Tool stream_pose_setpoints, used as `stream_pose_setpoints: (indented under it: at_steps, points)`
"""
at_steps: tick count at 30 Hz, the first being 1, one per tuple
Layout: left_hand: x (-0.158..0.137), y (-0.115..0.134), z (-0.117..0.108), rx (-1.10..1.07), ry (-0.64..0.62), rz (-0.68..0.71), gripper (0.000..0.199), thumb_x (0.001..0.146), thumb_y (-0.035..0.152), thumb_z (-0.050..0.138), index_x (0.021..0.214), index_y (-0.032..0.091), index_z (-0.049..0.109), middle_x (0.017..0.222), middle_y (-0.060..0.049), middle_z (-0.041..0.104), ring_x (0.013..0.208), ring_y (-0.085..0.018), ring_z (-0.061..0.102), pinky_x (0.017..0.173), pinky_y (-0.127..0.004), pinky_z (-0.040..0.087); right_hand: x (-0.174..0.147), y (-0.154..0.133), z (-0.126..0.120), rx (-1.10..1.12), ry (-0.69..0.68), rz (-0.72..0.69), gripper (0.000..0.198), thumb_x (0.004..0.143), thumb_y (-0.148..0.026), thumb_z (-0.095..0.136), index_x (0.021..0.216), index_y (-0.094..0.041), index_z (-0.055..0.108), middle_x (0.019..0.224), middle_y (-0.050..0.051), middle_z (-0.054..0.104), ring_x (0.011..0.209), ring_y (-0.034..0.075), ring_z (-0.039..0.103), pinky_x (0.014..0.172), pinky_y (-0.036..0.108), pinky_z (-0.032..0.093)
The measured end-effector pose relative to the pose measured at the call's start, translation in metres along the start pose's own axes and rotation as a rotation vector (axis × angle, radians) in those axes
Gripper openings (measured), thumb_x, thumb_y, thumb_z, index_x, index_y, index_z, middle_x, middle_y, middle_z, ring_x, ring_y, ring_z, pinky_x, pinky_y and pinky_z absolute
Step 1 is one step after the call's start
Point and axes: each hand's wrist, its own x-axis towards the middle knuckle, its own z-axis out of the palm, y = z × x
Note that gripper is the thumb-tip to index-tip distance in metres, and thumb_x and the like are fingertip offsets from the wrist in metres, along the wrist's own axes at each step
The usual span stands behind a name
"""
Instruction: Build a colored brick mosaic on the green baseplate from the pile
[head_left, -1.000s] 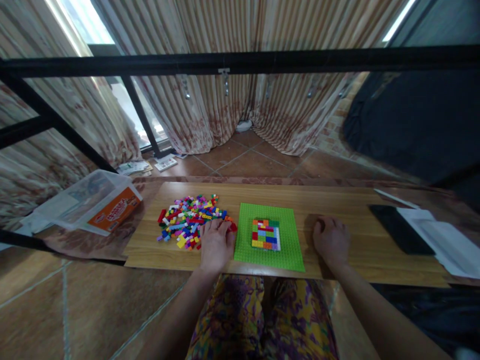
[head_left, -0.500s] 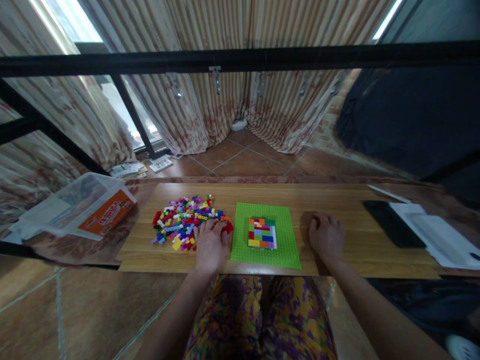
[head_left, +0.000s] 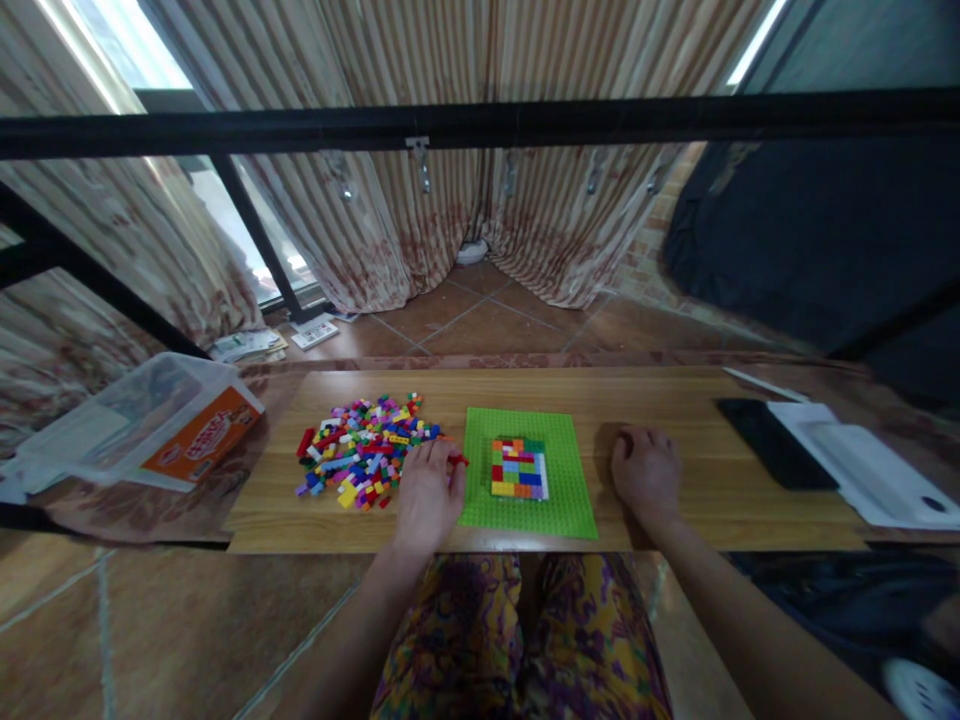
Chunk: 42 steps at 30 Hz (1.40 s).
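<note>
My left hand (head_left: 426,492) is at the right side of the loose brick pile (head_left: 360,450), with its fingers curled and the thumb drawn in. A red toy brick (head_left: 458,460) shows at its fingertips, beside the left edge of the green baseplate (head_left: 566,515). Small multicoloured bricks form a roughly square block (head_left: 517,470) on the middle of that plate, with a white piece along its right side. To the right of the plate, my right hand (head_left: 646,475) rests on the table in a loose fist, and nothing shows in it.
A clear plastic box (head_left: 150,420) with an orange label stands left of the wooden table (head_left: 300,520). Toward the table's right end lie a black flat object (head_left: 772,443) and a white tray-like piece (head_left: 870,470). A dark metal bar (head_left: 480,125) crosses beyond the table.
My left hand has shifted slightly right relative to the pile, and the red brick now shows between thumb and fingers. My right hand stays on the table. The view has turned a little.
</note>
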Motion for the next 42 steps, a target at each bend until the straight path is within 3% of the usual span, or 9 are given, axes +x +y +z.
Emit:
stream_pose_setpoints:
  at_steps: [6, 11, 21, 26, 33, 42]
  points:
    - [0.024, 0.024, 0.017, 0.105, -0.070, 0.016, 0.011, 0.087, 0.017, 0.049, 0.091, 0.019, 0.059, 0.082, -0.006, 0.067, 0.081, -0.022, 0.063, 0.075, -0.034, 0.047, 0.000, 0.000, 0.000, 0.007, -0.003, 0.004, 0.035, 0.090, -0.029, 0.040, 0.104, -0.012, 0.067, 0.102, 0.016, 0.066, 0.092, 0.026, 0.051, 0.079, 0.036, 0.034]
    - [0.039, 0.033, 0.031, 0.197, -0.108, 0.073, 0.015, 0.090, 0.021, 0.049, 0.092, 0.019, 0.064, 0.085, -0.008, 0.067, 0.083, -0.022, 0.063, 0.078, -0.034, 0.047, 0.000, 0.000, 0.001, 0.032, 0.009, 0.003, 0.034, 0.089, -0.028, 0.041, 0.104, -0.012, 0.067, 0.103, 0.016, 0.065, 0.091, 0.025, 0.052, 0.080, 0.037, 0.035]
    - [0.038, 0.026, 0.044, -0.199, -0.198, 0.185, 0.021, 0.089, 0.017, 0.055, 0.099, 0.024, 0.072, 0.100, -0.004, 0.071, 0.095, -0.019, 0.064, 0.090, -0.033, 0.050, 0.000, -0.003, -0.002, 0.039, 0.002, 0.020, 0.034, 0.088, -0.027, 0.041, 0.105, -0.012, 0.067, 0.104, 0.017, 0.065, 0.093, 0.026, 0.052, 0.081, 0.037, 0.035]
    - [0.036, 0.019, 0.044, -0.319, -0.212, 0.168, 0.032, 0.089, 0.009, 0.048, 0.104, 0.025, 0.072, 0.106, -0.003, 0.073, 0.099, -0.017, 0.066, 0.095, -0.034, 0.050, 0.000, -0.004, -0.003, 0.027, 0.002, 0.032, 0.035, 0.089, -0.028, 0.040, 0.104, -0.013, 0.067, 0.104, 0.016, 0.065, 0.091, 0.026, 0.051, 0.079, 0.036, 0.035]
    - [0.040, 0.020, 0.052, -0.434, -0.176, 0.047, 0.032, 0.087, 0.011, 0.053, 0.112, 0.022, 0.069, 0.105, -0.003, 0.074, 0.097, -0.017, 0.068, 0.095, -0.034, 0.052, 0.001, -0.004, -0.003, 0.031, -0.003, 0.025, 0.034, 0.089, -0.027, 0.041, 0.104, -0.013, 0.067, 0.103, 0.016, 0.065, 0.093, 0.025, 0.052, 0.080, 0.037, 0.035]
    - [0.040, 0.018, 0.055, -0.519, -0.150, 0.038, 0.036, 0.083, 0.006, 0.054, 0.114, 0.021, 0.066, 0.106, -0.003, 0.073, 0.099, -0.016, 0.067, 0.096, -0.034, 0.052, 0.000, -0.005, -0.004, 0.022, 0.022, 0.029, 0.033, 0.089, -0.028, 0.042, 0.103, -0.013, 0.068, 0.103, 0.015, 0.066, 0.093, 0.025, 0.052, 0.080, 0.036, 0.035]
